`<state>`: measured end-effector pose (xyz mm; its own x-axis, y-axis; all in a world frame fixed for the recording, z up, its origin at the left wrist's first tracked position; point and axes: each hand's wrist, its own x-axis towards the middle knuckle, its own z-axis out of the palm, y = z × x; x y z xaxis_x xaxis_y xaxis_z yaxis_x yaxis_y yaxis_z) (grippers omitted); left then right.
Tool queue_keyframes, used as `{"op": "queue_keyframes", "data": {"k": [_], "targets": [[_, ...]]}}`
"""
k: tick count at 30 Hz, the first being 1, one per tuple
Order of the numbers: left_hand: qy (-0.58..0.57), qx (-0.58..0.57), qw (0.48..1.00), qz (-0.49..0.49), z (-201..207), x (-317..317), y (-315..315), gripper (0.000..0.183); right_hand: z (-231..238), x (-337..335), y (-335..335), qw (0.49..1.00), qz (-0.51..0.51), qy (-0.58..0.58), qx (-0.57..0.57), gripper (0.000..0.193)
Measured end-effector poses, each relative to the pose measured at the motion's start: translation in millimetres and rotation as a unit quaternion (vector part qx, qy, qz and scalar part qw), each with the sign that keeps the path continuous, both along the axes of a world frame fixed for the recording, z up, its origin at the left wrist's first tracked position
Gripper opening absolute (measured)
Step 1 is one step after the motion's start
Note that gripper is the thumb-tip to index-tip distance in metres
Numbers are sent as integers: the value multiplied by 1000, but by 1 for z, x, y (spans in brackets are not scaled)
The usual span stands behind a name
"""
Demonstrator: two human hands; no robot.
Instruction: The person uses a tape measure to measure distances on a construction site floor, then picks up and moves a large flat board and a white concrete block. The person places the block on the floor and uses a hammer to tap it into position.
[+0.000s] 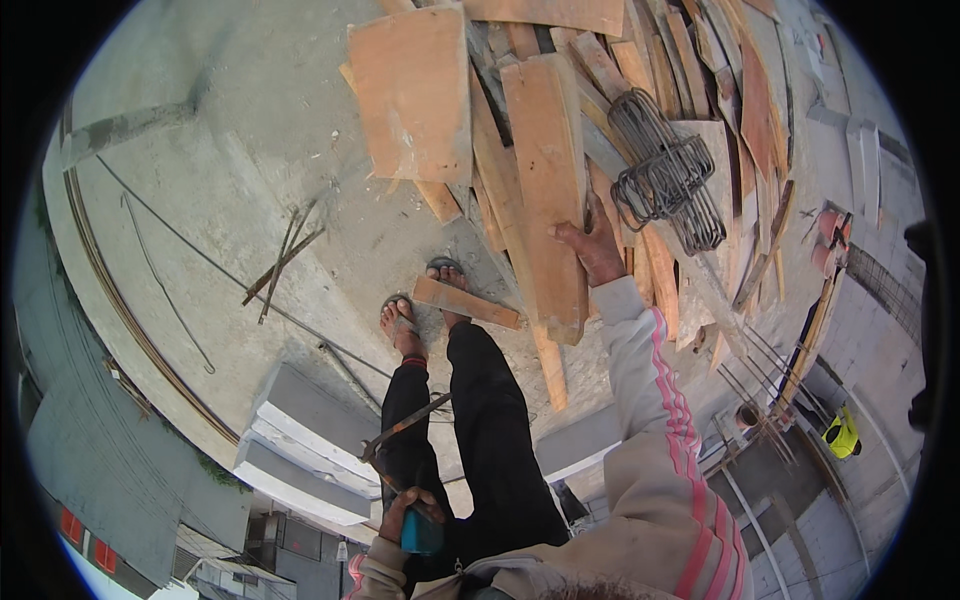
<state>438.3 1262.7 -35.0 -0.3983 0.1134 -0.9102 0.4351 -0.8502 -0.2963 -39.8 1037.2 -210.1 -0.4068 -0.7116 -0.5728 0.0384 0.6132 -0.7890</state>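
My right hand point(598, 248) grips the edge of a long reddish-brown wooden board point(543, 170), thumb on its face and other fingers along its right side. The board lies tilted over other planks. Near my lap, my left hand point(408, 507) is closed around the teal grip point(422, 534) of a hammer point(405, 428), whose long metal head points up and right over my leg. A short wooden offcut point(466, 303) lies by my sandalled feet. Right of the board, a bundle of bent steel rebar stirrups point(668, 170) rests on the wood.
A heap of planks point(690, 60) spreads across the top right, with a wide plywood panel point(410, 95) at its left. Thin rods point(285, 255) lie on the concrete floor. White blocks point(310, 430) stand left of my legs. At far right is a person in a yellow vest point(843, 434).
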Motion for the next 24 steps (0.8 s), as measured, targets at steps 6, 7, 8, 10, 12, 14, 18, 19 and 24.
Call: {"op": "queue_keyframes", "data": {"k": [6,7,8,10,12,14,18,19,24], "targets": [[6,-41,997,-58,3,-1,-4,39,149,-113,22,967,95,237,-11,100],[7,-42,997,-66,2,-1,-4,39,162,-144,16,900,130,415,20,96],[9,-36,997,-68,1,-1,-3,40,177,-176,9,828,135,538,83,95],[11,-21,998,-65,0,0,1,40,208,-221,-3,658,137,722,162,88],[16,-18,998,-51,-3,-1,3,40,217,-232,-21,631,136,752,131,78],[15,-23,998,-58,-4,-1,6,39,208,-209,-37,740,135,656,68,71],[14,-22,1000,-16,-6,-4,10,38,75,-72,-62,876,237,418,-50,81],[11,-13,1000,0,-6,-5,12,38,30,-35,-77,852,283,441,-4,106],[21,11,996,89,-2,-5,18,35,-139,72,-131,860,282,372,208,137]]}}
